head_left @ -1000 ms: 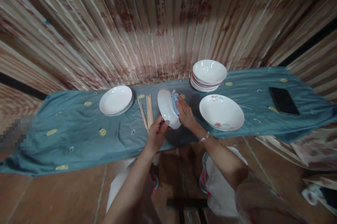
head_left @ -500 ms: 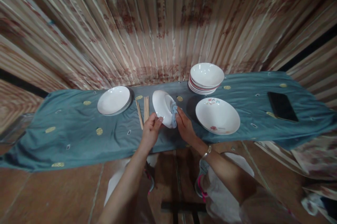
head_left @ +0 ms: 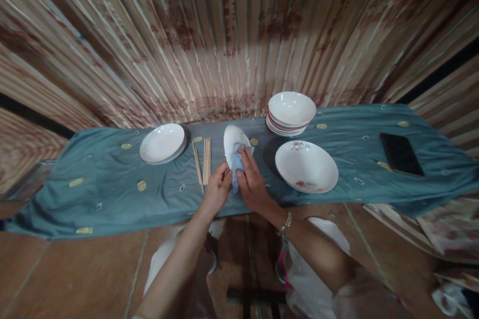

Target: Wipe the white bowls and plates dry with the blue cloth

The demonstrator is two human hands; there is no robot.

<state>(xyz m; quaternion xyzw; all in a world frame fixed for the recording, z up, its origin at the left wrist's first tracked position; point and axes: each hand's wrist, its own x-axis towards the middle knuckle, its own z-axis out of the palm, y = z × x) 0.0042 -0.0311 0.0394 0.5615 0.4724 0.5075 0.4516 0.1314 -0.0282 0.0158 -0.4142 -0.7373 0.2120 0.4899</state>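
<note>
Tilted on its edge above the middle of the table is a small white plate (head_left: 231,138). My left hand (head_left: 218,185) grips its lower left rim, fingers closed. Against the plate's face, my right hand (head_left: 253,183) presses a light blue cloth (head_left: 236,164), which covers the plate's lower part. Just left of the plate lie several wooden chopsticks (head_left: 207,159) in a loose group. A wide white bowl with a floral pattern (head_left: 307,166) sits to the right of my right hand.
A teal patterned cloth (head_left: 112,194) covers the long table. At the left stands a short stack of white plates (head_left: 162,143). Behind the wide bowl is a stack of white bowls (head_left: 292,109). A flat black object, perhaps a phone (head_left: 401,153), lies far right. A curtain (head_left: 209,49) hangs behind.
My right hand has brought the cloth from the plate's right rim across its face, closer to my left hand. The plate has turned more edge-on.
</note>
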